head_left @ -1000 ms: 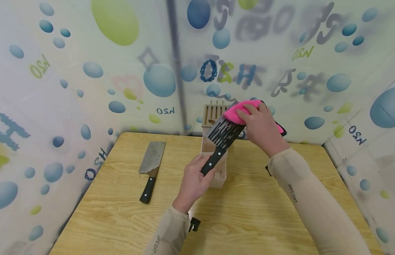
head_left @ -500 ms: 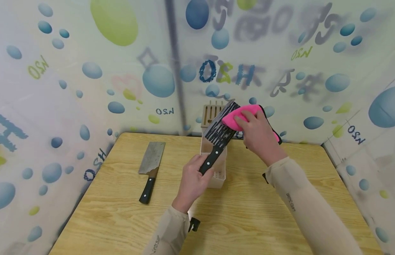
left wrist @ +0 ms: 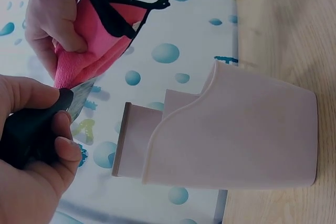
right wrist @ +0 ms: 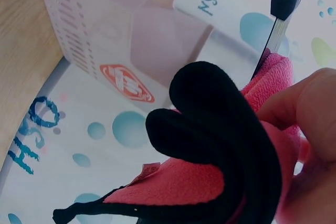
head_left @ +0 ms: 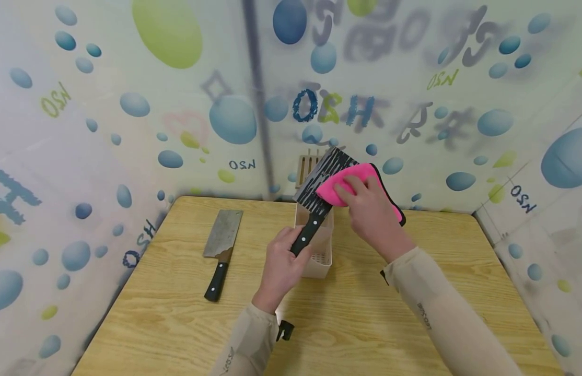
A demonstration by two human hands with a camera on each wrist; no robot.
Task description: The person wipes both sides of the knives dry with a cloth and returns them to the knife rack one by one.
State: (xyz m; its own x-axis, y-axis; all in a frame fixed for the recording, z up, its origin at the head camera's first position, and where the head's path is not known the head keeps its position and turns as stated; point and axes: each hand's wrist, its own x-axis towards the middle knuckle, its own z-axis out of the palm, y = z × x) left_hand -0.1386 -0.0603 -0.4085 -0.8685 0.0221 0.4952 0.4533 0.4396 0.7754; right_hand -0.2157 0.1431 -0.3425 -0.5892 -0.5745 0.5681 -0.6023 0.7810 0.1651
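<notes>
My left hand (head_left: 282, 263) grips the black handle of a cleaver (head_left: 325, 180) whose blade has a dark streaked pattern. The blade is raised and slants up to the right, above the table. My right hand (head_left: 373, 214) pinches a folded pink cloth (head_left: 347, 180) with black edging and lays it over the lower right part of the blade. In the left wrist view the pink cloth (left wrist: 100, 45) wraps close to the blade near the handle. From the right wrist view, the folded cloth (right wrist: 178, 179) hides most of the blade.
A second cleaver (head_left: 223, 235) with a plain grey blade lies flat on the wooden table (head_left: 154, 313) at the left. Behind the hands stands a pale knife holder (head_left: 319, 269) with a slotted top (head_left: 306, 169). A patterned wall covering (head_left: 234, 120) rises behind the table.
The cloth in my right hand has slid down the blade from near its tip toward the handle. More of the upper blade shows now. My left hand has shifted slightly, still holding the cleaver.
</notes>
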